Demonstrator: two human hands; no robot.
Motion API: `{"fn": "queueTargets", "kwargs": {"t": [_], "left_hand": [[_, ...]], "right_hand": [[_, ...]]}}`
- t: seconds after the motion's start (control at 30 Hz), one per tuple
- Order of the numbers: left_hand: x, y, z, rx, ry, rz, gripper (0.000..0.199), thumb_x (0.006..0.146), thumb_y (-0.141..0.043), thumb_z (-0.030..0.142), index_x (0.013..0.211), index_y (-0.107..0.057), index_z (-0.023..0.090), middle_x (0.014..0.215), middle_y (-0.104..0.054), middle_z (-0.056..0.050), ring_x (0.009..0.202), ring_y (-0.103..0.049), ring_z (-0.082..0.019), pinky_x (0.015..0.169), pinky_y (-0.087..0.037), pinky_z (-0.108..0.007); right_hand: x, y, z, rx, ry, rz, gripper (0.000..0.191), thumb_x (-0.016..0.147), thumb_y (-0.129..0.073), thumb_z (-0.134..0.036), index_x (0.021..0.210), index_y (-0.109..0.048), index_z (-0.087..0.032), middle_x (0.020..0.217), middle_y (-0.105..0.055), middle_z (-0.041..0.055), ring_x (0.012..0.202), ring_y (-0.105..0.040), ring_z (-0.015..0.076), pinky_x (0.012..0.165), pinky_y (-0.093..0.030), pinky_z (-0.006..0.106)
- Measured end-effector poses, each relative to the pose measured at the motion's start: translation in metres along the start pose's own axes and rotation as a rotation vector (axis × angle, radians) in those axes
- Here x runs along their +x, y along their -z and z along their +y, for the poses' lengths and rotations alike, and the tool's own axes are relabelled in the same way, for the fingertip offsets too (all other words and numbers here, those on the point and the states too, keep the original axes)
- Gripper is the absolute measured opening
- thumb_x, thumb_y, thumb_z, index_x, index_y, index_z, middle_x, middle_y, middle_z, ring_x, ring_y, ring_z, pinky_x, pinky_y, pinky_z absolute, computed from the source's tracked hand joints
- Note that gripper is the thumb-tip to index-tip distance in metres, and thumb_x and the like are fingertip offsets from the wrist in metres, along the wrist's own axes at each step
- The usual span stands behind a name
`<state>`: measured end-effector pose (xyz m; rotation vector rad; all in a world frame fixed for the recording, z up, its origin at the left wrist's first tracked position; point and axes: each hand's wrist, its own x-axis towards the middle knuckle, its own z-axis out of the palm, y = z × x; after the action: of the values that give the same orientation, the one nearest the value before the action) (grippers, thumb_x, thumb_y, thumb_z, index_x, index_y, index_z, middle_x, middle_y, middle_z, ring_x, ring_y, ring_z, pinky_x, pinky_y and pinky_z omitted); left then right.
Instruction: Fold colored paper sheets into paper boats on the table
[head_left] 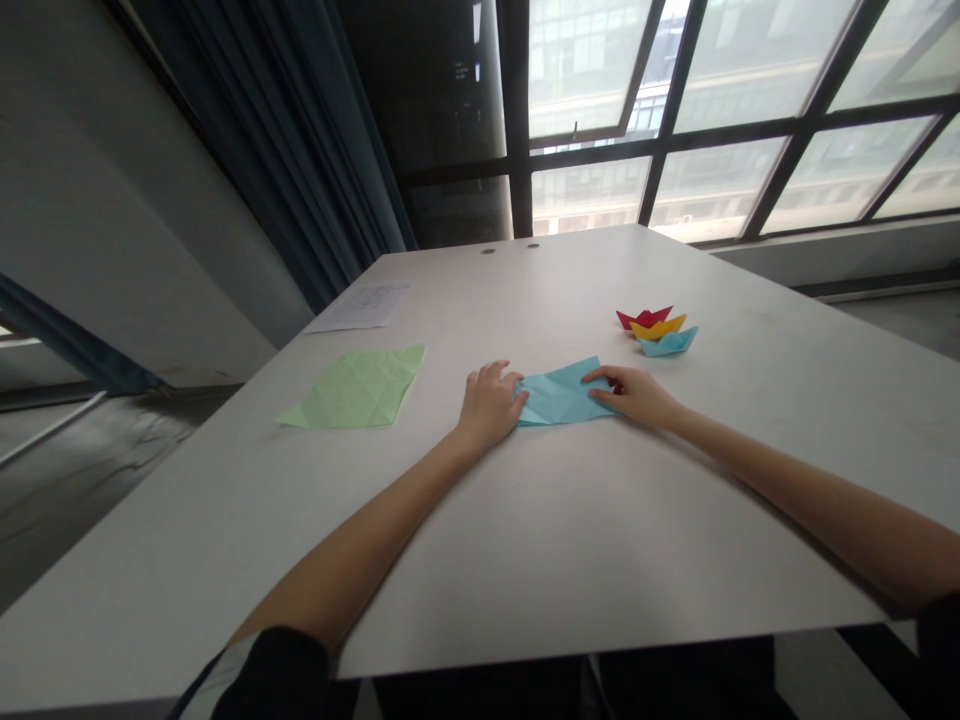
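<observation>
A light blue sheet of paper (559,393), folded into a rough rectangle with crease lines, lies on the table before me. At its left end my left hand (490,402) grips the edge, thumb over the paper and the other fingers bent. My right hand (631,394) pinches the opposite end, with thumb and forefinger on the paper's upper face. The layers look slightly apart along the near edge. What the fingers do beneath the paper is hidden.
The white table (465,560) carries a creased green sheet of paper (356,388) on the left and a printed sheet (361,306) behind it. Beyond my right hand stand three folded paper boats: red (637,318), yellow (658,327) and blue (670,343). Windows and a curtain (277,130) lie beyond.
</observation>
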<state>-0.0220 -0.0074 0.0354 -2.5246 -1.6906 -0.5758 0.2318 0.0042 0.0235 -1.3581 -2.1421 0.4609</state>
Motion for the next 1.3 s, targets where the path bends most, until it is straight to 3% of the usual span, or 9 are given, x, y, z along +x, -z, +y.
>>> {"fn": "queueTargets", "kwargs": {"t": [0.1,0.2,0.5,0.73,0.93,1.3], "left_hand": [[-0.004,-0.006,0.009,0.055,-0.057,-0.166,0.047,0.086,-0.035,0.045,0.125,-0.044,0.020,0.140,-0.033,-0.012,0.129,-0.027,-0.027,0.104,-0.022,-0.050],[-0.006,-0.009,0.010,0.069,-0.060,-0.276,0.055,0.087,-0.029,0.049,0.132,-0.035,0.020,0.143,-0.029,-0.012,0.131,-0.024,-0.028,0.103,-0.023,-0.052],[-0.008,-0.006,0.017,0.107,-0.079,-0.346,0.056,0.087,-0.025,0.046,0.135,-0.031,0.018,0.146,-0.022,-0.011,0.135,-0.015,-0.029,0.104,-0.013,-0.057],[-0.008,-0.007,0.016,0.045,-0.117,-0.452,0.070,0.085,-0.014,0.059,0.142,-0.012,0.018,0.149,-0.008,-0.007,0.137,-0.007,-0.026,0.105,-0.011,-0.056],[-0.004,0.000,0.004,0.032,-0.089,-0.601,0.082,0.078,-0.013,0.071,0.143,-0.001,0.022,0.149,0.002,-0.006,0.137,0.000,-0.029,0.103,-0.009,-0.059],[0.004,0.025,-0.042,0.072,0.020,-0.822,0.101,0.067,-0.032,0.077,0.141,0.009,0.022,0.147,0.015,-0.008,0.135,0.010,-0.031,0.101,-0.006,-0.062]], "right_hand": [[-0.002,-0.002,0.000,-0.160,0.120,0.088,0.025,0.077,-0.053,-0.033,0.094,-0.067,-0.023,0.113,-0.054,0.0097,0.096,-0.052,0.0246,0.082,-0.043,0.040],[-0.004,-0.004,0.000,-0.328,0.161,0.169,0.024,0.077,-0.053,-0.032,0.095,-0.067,-0.024,0.132,-0.041,0.0104,0.116,-0.039,0.0330,0.091,-0.035,0.051],[-0.006,-0.014,-0.020,-0.277,0.302,-0.033,0.028,0.086,-0.042,-0.033,0.101,-0.064,-0.024,0.117,-0.060,0.0053,0.113,-0.048,0.0232,0.096,-0.035,0.043],[-0.008,-0.017,-0.015,-0.357,0.220,-0.265,0.059,0.088,-0.027,-0.053,0.138,-0.031,-0.023,0.144,-0.029,0.0121,0.130,-0.029,0.0278,0.103,-0.022,0.054],[-0.009,-0.007,-0.012,-0.394,0.139,-0.411,0.066,0.085,-0.020,-0.062,0.142,-0.017,-0.028,0.148,-0.014,0.0093,0.135,-0.015,0.0278,0.105,-0.012,0.057],[-0.005,0.005,0.010,-0.381,0.059,-0.507,0.071,0.081,-0.023,-0.066,0.142,-0.007,-0.033,0.149,-0.005,0.0043,0.136,-0.004,0.0277,0.105,-0.002,0.058]]}}
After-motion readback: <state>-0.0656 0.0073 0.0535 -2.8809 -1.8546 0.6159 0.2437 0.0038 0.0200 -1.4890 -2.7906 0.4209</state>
